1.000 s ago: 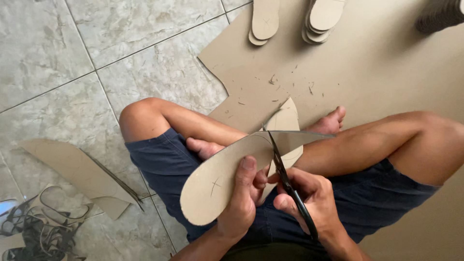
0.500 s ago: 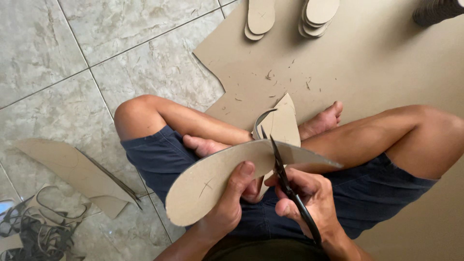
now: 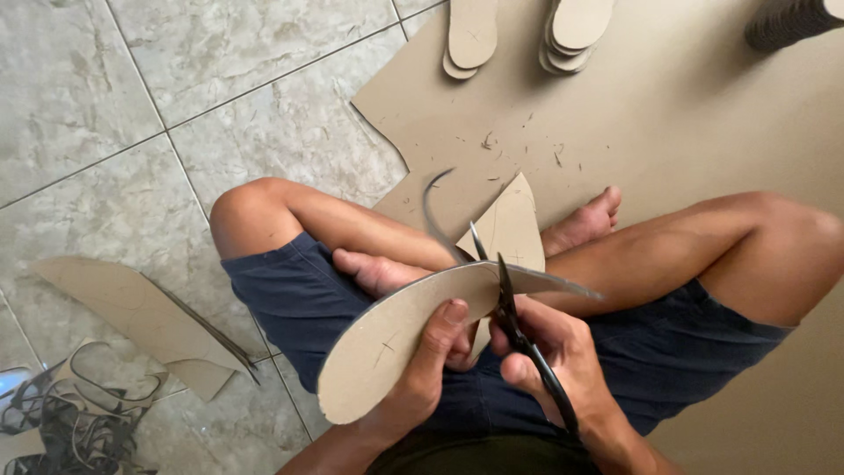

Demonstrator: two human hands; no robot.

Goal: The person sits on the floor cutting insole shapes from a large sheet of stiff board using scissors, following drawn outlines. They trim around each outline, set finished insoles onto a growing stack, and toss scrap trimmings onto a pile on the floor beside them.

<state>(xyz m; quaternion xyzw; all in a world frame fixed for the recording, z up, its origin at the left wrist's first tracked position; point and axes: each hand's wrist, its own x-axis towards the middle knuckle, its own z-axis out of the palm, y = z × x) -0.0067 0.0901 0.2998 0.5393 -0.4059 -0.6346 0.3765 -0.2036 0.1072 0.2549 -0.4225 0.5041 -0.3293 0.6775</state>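
I sit cross-legged on a tiled floor. My left hand [image 3: 428, 365] grips a tan, sole-shaped cardboard piece [image 3: 378, 347] by its lower edge, thumb on top. My right hand [image 3: 549, 356] holds black scissors [image 3: 508, 303], whose blades cut into the piece's upper edge. A thin curled strip of trimmed cardboard [image 3: 431, 207] rises from the cut. A pointed offcut [image 3: 508, 224] lies behind the piece, on my leg.
A large cardboard sheet [image 3: 686, 114] covers the floor ahead and to the right. Two stacks of cut soles [image 3: 470, 35] [image 3: 576, 31] lie at its far edge. A cardboard scrap [image 3: 132, 308] and a pile of trimmed strips [image 3: 61, 413] lie at the left.
The sole piece has turned in my left hand, its left end swinging lower. The scissors have advanced along the edge, and the curled strip now stands up longer.
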